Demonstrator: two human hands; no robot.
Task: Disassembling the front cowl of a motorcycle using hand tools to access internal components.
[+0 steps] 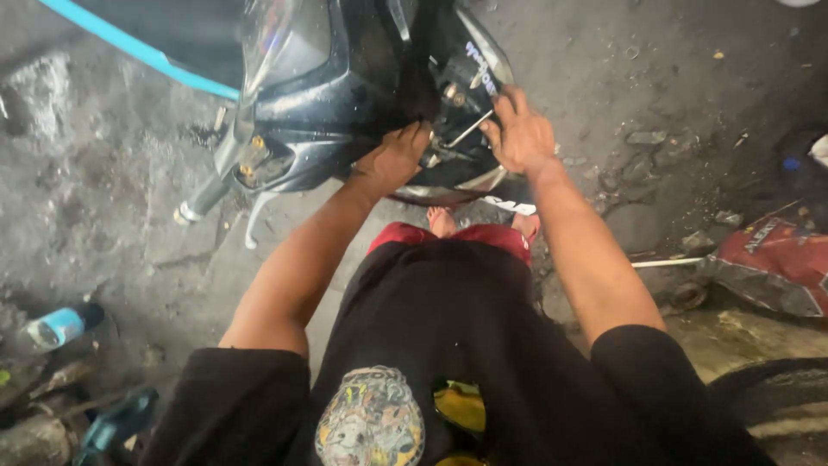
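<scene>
The dark, glossy motorcycle body panel [328,95] fills the frame from 11 to 12 o'clock, its curved plastic shell scuffed and dusty, with small brass-coloured fasteners along its lower edge. The left hand [395,160] sits just below centre-top, its fingers curled up over the panel's lower edge and holding it. Just beside it at 1 o'clock, the right hand [517,134] rests against the exposed mechanical parts, the fingers narrow around a thin metal rod [470,129] that slants between the two hands; whether they truly pinch it cannot be told.

A bright blue tube [129,47] runs diagonally across the 10 o'clock corner, passing behind the panel. A short metal peg [200,200] juts out below the panel toward 9 o'clock. The floor [103,173] is rough, grey, cracked concrete, strewn with grit and small stones. At 3 o'clock lies a crumpled red plastic bag [772,259] with a slim white stick [664,262] touching its left edge. At 8 o'clock a small blue-capped can [60,326] lies on its side. The person's bare feet [442,221] show under the panel, between the forearms.
</scene>
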